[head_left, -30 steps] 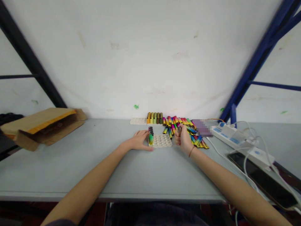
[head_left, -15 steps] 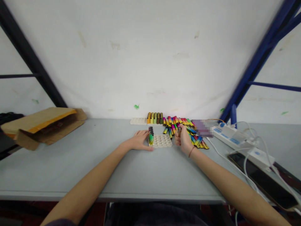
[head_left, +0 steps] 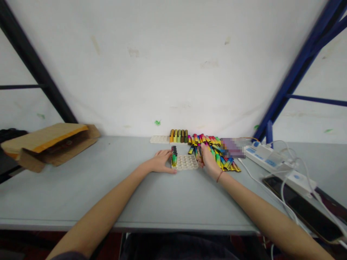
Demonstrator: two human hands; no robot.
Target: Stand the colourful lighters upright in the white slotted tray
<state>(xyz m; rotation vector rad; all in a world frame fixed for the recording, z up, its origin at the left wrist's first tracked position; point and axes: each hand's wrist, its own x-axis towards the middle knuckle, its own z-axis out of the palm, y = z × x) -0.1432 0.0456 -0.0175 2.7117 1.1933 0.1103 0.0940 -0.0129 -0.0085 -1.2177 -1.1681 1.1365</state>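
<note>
Presently, left hand (head_left: 162,161) flat on the grey table (head_left: 151,202), fingers spread and relaxed, clasping nothing; fingertips beside the left end of the front tray (head_left: 187,163), a pale piece with rows of round sockets. Along that end, a column of upright green-and-gold lighters (head_left: 174,157), black tops up. Right hand (head_left: 208,160), red cord (head_left: 220,176) at wrist, just off the tray's right end: fingers curled tight about a slim object (head_left: 200,151), mostly hidden, its full shape unclear. Behind and right of this hand, a loose pile (head_left: 229,164) of multicoloured pieces with gold ends. Farther back, near the wall: second pale tray (head_left: 159,139), with a block of upright lighters (head_left: 179,136) at its right end, in coloured columns.
</note>
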